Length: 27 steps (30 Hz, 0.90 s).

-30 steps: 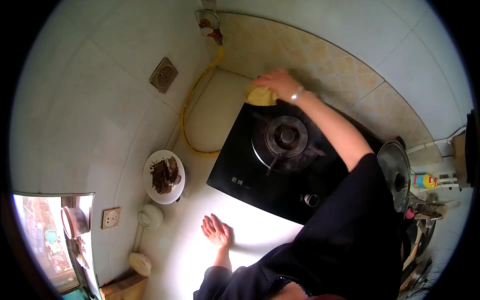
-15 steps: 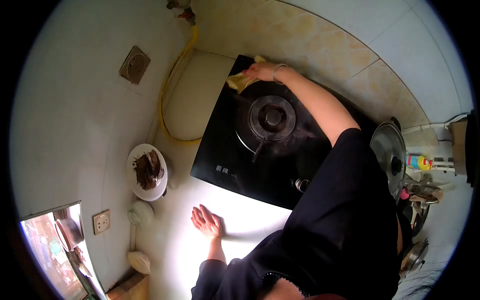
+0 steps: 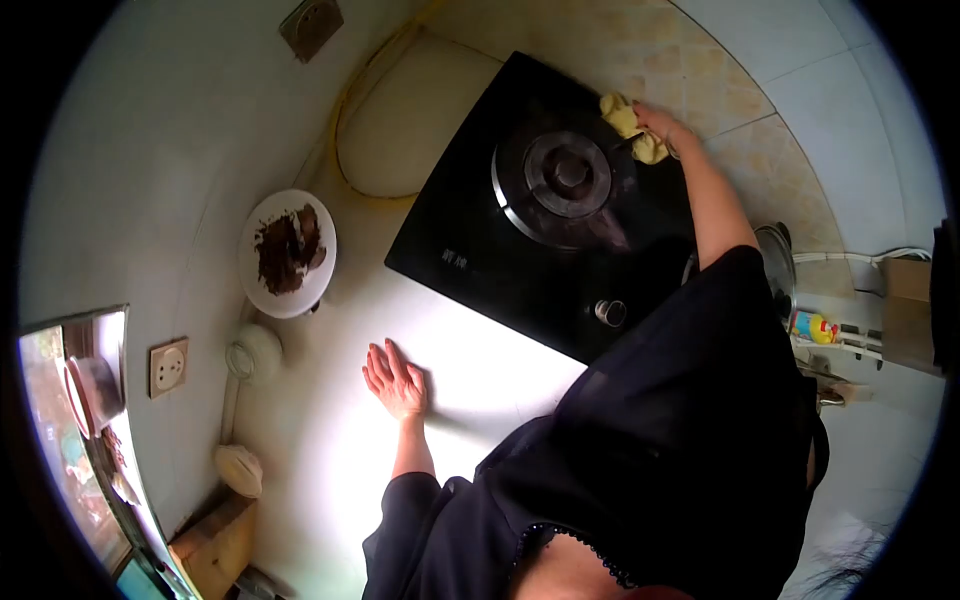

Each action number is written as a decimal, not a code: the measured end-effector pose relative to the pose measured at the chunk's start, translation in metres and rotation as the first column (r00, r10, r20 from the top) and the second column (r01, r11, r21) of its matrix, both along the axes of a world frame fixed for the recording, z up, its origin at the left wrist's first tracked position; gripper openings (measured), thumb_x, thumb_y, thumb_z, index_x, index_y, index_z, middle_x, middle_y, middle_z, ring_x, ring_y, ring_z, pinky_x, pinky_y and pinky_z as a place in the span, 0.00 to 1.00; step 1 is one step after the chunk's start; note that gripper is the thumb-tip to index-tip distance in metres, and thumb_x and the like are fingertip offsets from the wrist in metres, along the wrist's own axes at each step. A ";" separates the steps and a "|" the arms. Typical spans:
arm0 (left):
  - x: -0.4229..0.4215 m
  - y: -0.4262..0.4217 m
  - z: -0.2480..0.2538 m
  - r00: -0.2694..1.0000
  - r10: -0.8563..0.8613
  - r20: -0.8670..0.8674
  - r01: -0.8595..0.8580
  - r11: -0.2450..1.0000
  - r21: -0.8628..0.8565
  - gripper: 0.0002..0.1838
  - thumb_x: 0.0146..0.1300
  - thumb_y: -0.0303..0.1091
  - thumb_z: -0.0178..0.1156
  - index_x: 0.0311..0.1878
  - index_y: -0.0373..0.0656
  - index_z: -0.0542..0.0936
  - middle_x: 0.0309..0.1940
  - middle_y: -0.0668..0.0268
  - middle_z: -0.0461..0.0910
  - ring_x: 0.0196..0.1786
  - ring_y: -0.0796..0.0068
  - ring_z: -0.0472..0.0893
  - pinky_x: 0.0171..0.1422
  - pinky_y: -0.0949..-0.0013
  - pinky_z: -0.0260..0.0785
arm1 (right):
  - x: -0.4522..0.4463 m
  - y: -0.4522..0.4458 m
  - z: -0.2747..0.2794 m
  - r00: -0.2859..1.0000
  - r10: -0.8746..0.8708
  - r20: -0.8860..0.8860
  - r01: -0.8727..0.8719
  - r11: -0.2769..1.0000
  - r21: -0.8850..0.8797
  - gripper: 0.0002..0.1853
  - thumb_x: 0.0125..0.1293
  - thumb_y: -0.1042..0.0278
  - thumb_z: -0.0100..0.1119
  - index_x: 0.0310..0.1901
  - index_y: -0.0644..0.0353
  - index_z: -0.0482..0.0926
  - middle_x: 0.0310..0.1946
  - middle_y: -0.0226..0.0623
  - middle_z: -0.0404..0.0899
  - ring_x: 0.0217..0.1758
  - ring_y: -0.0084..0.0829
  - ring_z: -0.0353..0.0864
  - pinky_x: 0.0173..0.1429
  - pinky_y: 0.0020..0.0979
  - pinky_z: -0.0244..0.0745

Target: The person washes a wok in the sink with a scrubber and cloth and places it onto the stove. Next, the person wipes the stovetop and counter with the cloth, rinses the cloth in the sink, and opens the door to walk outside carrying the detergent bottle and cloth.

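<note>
Shifted rightward from the far left corner of the stove [image 3: 540,285], one yellow cloth [image 3: 620,115] is gripped, bunched, by the right hand [image 3: 660,124] in the head view. Its long axis is slanted along the back edge. One burner [image 3: 570,174], one knob [image 3: 610,313] and one plate [image 3: 274,210] are seen; the left hand [image 3: 398,386] is rested open on the worktop [image 3: 325,430].

Pale tiled walls [image 3: 840,110], bright window [image 3: 50,450]

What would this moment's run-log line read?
right hand: grip on yellow cloth, rear edge of black stove | left hand: open, over white counter | white plate: dark pieces on it, left of stove
</note>
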State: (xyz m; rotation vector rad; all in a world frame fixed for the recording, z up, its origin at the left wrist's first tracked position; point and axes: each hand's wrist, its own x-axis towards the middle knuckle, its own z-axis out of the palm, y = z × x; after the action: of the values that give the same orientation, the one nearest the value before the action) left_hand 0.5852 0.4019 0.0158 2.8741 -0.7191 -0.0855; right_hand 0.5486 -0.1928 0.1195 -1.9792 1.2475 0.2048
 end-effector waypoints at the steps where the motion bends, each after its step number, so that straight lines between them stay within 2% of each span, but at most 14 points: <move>1: 0.007 -0.007 -0.002 1.000 0.001 0.018 0.000 1.000 -0.026 0.29 0.52 0.38 0.43 0.61 0.49 0.56 0.59 0.56 0.53 0.63 0.61 0.51 0.66 0.58 0.37 | -0.013 -0.006 -0.004 0.999 -0.031 0.021 0.031 0.999 -0.020 0.26 0.57 0.46 0.42 0.48 0.60 0.69 0.45 0.38 0.70 0.46 0.30 0.67 0.49 0.28 0.61; 3: -0.001 0.002 -0.001 1.000 0.010 0.015 -0.009 1.000 -0.021 0.29 0.52 0.37 0.43 0.61 0.50 0.55 0.60 0.57 0.52 0.63 0.62 0.51 0.66 0.58 0.37 | -0.048 -0.001 -0.026 0.967 -0.202 0.155 0.183 0.975 0.128 0.24 0.57 0.50 0.44 0.45 0.63 0.71 0.42 0.39 0.72 0.44 0.31 0.69 0.47 0.28 0.63; 6: -0.002 0.001 -0.003 0.999 0.025 0.025 -0.024 1.000 -0.007 0.29 0.52 0.38 0.43 0.61 0.50 0.55 0.60 0.58 0.52 0.63 0.64 0.50 0.66 0.59 0.36 | -0.081 0.012 -0.042 0.913 -0.379 0.151 0.363 0.923 0.123 0.21 0.56 0.52 0.45 0.41 0.63 0.73 0.35 0.41 0.76 0.41 0.33 0.72 0.45 0.28 0.64; 8: -0.007 0.006 0.000 0.999 0.008 0.034 -0.007 1.000 -0.009 0.29 0.53 0.38 0.43 0.61 0.51 0.54 0.60 0.59 0.51 0.63 0.65 0.50 0.66 0.59 0.36 | -0.082 0.060 -0.016 0.968 -0.244 0.064 0.251 0.957 -0.143 0.23 0.56 0.52 0.43 0.37 0.67 0.73 0.31 0.48 0.76 0.38 0.36 0.74 0.44 0.31 0.65; 10: -0.003 0.001 -0.006 0.999 0.029 0.046 -0.029 1.000 -0.006 0.29 0.52 0.40 0.42 0.61 0.51 0.55 0.61 0.59 0.51 0.63 0.65 0.50 0.67 0.59 0.35 | -0.091 0.060 -0.027 0.998 0.039 -0.057 -0.055 0.947 -0.316 0.25 0.56 0.50 0.43 0.34 0.71 0.73 0.33 0.51 0.75 0.38 0.39 0.74 0.43 0.32 0.65; 11: -0.006 0.006 -0.004 0.999 0.020 0.047 -0.020 1.000 -0.003 0.29 0.52 0.40 0.42 0.61 0.51 0.55 0.61 0.59 0.51 0.63 0.65 0.50 0.67 0.59 0.35 | -0.106 0.076 -0.039 0.936 -0.336 0.104 0.338 0.941 -0.006 0.27 0.55 0.48 0.43 0.33 0.71 0.74 0.33 0.53 0.74 0.40 0.42 0.74 0.44 0.33 0.65; 12: -0.005 0.004 -0.006 0.998 0.022 0.054 -0.022 1.000 -0.012 0.29 0.52 0.40 0.42 0.61 0.51 0.54 0.61 0.59 0.51 0.63 0.65 0.50 0.67 0.59 0.35 | -0.109 0.087 -0.040 0.959 -0.278 0.056 0.283 0.942 -0.181 0.28 0.55 0.46 0.41 0.32 0.71 0.74 0.33 0.55 0.74 0.41 0.42 0.74 0.44 0.33 0.65; 15: -0.005 0.003 -0.005 0.998 0.021 0.061 -0.019 0.999 -0.028 0.30 0.53 0.41 0.42 0.61 0.51 0.54 0.61 0.59 0.51 0.63 0.65 0.50 0.67 0.60 0.35 | -0.121 0.124 -0.029 0.978 -0.204 0.038 0.207 0.968 -0.145 0.28 0.55 0.46 0.41 0.30 0.71 0.75 0.31 0.53 0.75 0.40 0.40 0.75 0.44 0.32 0.65; 18: -0.008 0.007 -0.001 0.998 0.028 0.059 -0.025 0.999 -0.046 0.29 0.53 0.40 0.42 0.61 0.52 0.53 0.61 0.59 0.51 0.63 0.65 0.50 0.67 0.60 0.35 | -0.137 0.139 -0.042 0.983 -0.107 0.151 0.109 0.994 -0.007 0.23 0.55 0.51 0.44 0.30 0.68 0.76 0.29 0.51 0.76 0.37 0.36 0.75 0.42 0.31 0.66; 20: -0.006 0.004 -0.006 0.996 0.033 0.088 -0.028 0.998 -0.055 0.29 0.54 0.40 0.42 0.61 0.52 0.53 0.61 0.60 0.51 0.63 0.65 0.51 0.66 0.60 0.36 | -0.141 0.157 -0.025 0.959 0.252 0.132 -0.235 0.963 -0.130 0.18 0.50 0.53 0.52 0.33 0.61 0.77 0.33 0.46 0.74 0.40 0.35 0.73 0.46 0.28 0.65; 22: -0.007 0.000 -0.005 0.996 0.030 0.087 -0.024 0.998 -0.065 0.28 0.54 0.39 0.41 0.61 0.52 0.54 0.60 0.60 0.52 0.63 0.66 0.50 0.66 0.60 0.37 | -0.146 0.195 -0.004 0.959 0.280 0.054 -0.260 0.937 -0.231 0.17 0.44 0.55 0.61 0.36 0.54 0.77 0.39 0.41 0.67 0.44 0.35 0.69 0.50 0.27 0.63; 23: -0.007 0.003 -0.004 0.995 0.036 0.090 -0.030 0.998 -0.059 0.27 0.55 0.39 0.40 0.61 0.51 0.54 0.60 0.60 0.52 0.63 0.67 0.50 0.66 0.60 0.37 | -0.146 0.192 -0.006 0.969 0.247 0.020 -0.241 0.957 -0.161 0.20 0.39 0.55 0.64 0.37 0.50 0.77 0.42 0.37 0.63 0.48 0.35 0.66 0.54 0.26 0.61; 26: -0.007 0.003 -0.003 0.996 0.033 0.084 -0.029 0.998 -0.048 0.27 0.55 0.39 0.40 0.61 0.51 0.54 0.60 0.60 0.52 0.64 0.67 0.50 0.66 0.60 0.37 | -0.153 0.203 -0.006 0.960 0.270 -0.072 -0.279 0.923 -0.265 0.18 0.36 0.61 0.66 0.34 0.49 0.76 0.42 0.38 0.63 0.46 0.40 0.67 0.53 0.30 0.62; 27: -0.007 0.002 -0.001 0.996 0.027 0.081 -0.023 0.999 -0.046 0.27 0.55 0.39 0.40 0.61 0.51 0.53 0.60 0.60 0.51 0.64 0.67 0.49 0.66 0.60 0.37 | -0.139 0.220 0.015 0.969 0.144 -0.199 -0.195 0.944 -0.264 0.20 0.37 0.67 0.64 0.37 0.54 0.74 0.45 0.40 0.61 0.48 0.43 0.65 0.53 0.34 0.63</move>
State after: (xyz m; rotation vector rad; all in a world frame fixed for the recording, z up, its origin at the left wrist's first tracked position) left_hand 0.5786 0.4043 0.0149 2.8570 -0.6902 0.0518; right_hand 0.4096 0.0268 0.1341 -2.3631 1.2729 0.3088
